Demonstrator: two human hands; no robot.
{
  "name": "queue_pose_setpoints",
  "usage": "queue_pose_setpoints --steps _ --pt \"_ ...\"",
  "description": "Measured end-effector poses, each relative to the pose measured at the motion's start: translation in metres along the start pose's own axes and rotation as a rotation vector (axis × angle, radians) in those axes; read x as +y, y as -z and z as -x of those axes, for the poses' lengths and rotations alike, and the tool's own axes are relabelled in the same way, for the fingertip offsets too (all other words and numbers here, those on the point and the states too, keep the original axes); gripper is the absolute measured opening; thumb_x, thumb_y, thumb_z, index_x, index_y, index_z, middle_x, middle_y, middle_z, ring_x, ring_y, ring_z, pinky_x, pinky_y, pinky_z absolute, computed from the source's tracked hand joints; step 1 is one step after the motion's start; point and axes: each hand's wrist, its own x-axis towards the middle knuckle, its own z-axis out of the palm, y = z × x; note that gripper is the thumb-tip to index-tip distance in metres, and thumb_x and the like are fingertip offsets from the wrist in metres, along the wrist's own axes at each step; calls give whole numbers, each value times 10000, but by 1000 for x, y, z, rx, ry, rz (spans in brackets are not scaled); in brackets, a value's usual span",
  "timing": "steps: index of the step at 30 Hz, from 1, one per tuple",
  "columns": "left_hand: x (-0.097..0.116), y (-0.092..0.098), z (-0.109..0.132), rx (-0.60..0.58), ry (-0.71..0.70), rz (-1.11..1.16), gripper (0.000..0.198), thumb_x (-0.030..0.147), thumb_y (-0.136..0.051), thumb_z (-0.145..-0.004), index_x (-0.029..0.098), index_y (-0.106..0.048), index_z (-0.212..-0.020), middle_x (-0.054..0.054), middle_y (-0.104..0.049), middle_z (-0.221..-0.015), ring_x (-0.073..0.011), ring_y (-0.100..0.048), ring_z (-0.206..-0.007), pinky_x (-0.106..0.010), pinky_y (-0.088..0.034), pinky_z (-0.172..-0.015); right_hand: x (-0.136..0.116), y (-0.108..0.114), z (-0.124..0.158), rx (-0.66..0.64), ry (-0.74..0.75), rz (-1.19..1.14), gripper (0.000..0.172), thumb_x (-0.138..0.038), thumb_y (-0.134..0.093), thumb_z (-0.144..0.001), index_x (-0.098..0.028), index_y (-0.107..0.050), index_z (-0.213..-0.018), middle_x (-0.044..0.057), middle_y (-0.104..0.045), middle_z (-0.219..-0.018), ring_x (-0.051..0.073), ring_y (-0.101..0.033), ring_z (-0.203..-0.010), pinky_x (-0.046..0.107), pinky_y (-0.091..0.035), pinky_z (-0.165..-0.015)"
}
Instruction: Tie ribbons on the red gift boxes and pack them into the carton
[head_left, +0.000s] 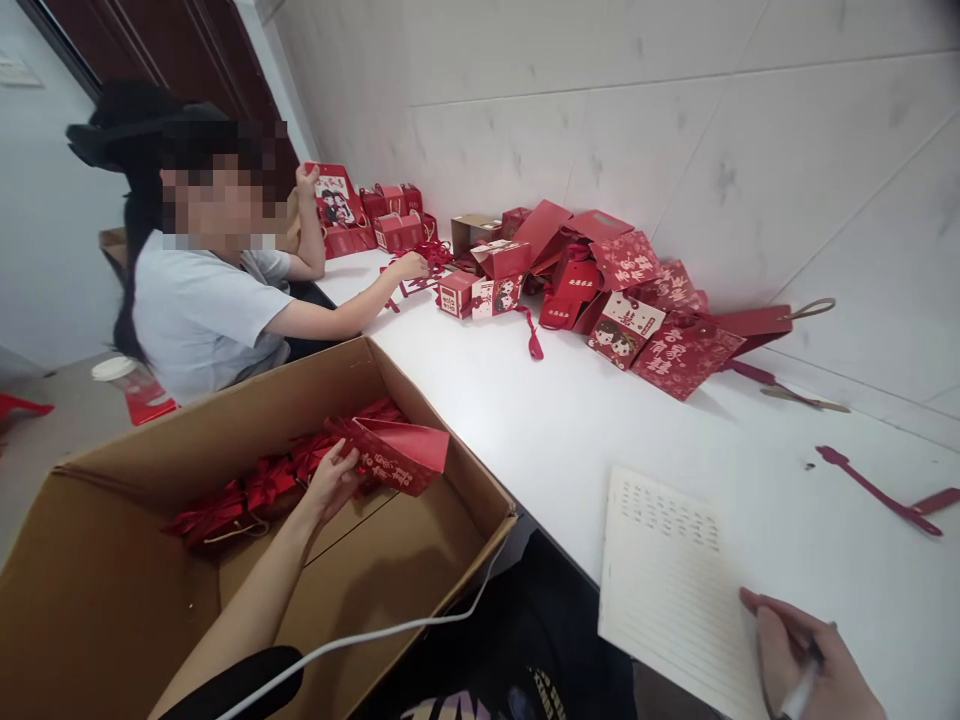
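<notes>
Looks like a small packing workroom; cannot be pinned down as part of a home or of a business. Shows it in a long white bench (525, 420) running from near the right grip (814, 650) forward past the left grip (331, 485), along a marble-patterned wall (637, 120). Bears a heap of red printed gift boxes (679, 355) beyond both grips, and loose red straps (874, 490) ahead of the right grip. Includes a deep cardboard carton (82, 560) beneath the left grip, with red packages (225, 515) inside, and a handwritten notebook (675, 580) just beside the right grip. Seats a second worker (202, 310) past the left grip at the same bench, near a dark red door (195, 50).
</notes>
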Motion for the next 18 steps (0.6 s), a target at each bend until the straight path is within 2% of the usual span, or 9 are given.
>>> queue_pose_setpoints --steps 2,5,8,10,12,15,18 --pt "-7 11 0 -51 50 -172 428 342 -850 -395 164 -573 -670 15 -622 -625 -127 -566 -551 -263 -497 -557 -4 0 1 -3 6 -10 343 -495 -500 -610 -221 -597 -793 81 -678 -920 328 -598 -902 433 -453 -781" --pt "-20 12 5 -269 52 -519 264 339 -792 -500 166 -612 -585 -12 -623 -585 -166 -578 -571 -280 -489 -565 2 -3 -1 19 24 -22 359 -501 -500 -604 -209 -597 -788 94 -680 -907 332 -600 -903 438 -452 -793" --pt "-42 -4 16 -518 -27 -775 97 318 -685 -632 221 -679 -627 -28 -685 -739 -229 -628 -768 -339 -496 -724 7 -6 -2 29 56 -45 356 -508 -506 -611 -208 -593 -782 99 -683 -904 333 -605 -908 440 -450 -807" --pt "-59 -18 23 -611 -32 -790 70 309 -656 -653 253 -692 -633 -27 -697 -875 -257 -627 -883 -376 -481 -806 9 -7 -3 33 71 -53 355 -512 -509 -621 -209 -594 -787 98 -685 -905 328 -608 -905 435 -451 -808" --pt "-75 -31 26 -691 -17 -787 60 325 -667 -629 273 -689 -609 -27 -685 -939 -276 -618 -928 -396 -481 -824 12 -9 -4 38 92 -64 355 -513 -511 -637 -205 -594 -792 99 -687 -897 318 -614 -893 418 -459 -794" --pt "-91 -44 23 -759 -22 -838 71 343 -659 -616 284 -669 -577 -40 -670 -842 -285 -614 -858 -413 -487 -785 16 -13 -5 45 132 -104 357 -516 -512 -666 -193 -589 -799 105 -689 -865 296 -623 -858 383 -471 -764" --pt "-100 -56 14 -712 -84 -919 66 274 -603 -631 277 -659 -596 -45 -647 -768 -287 -591 -775 -424 -462 -759 17 -16 -4 41 145 -133 357 -515 -499 -705 -189 -580 -825 110 -687 -872 276 -625 -848 360 -470 -749"
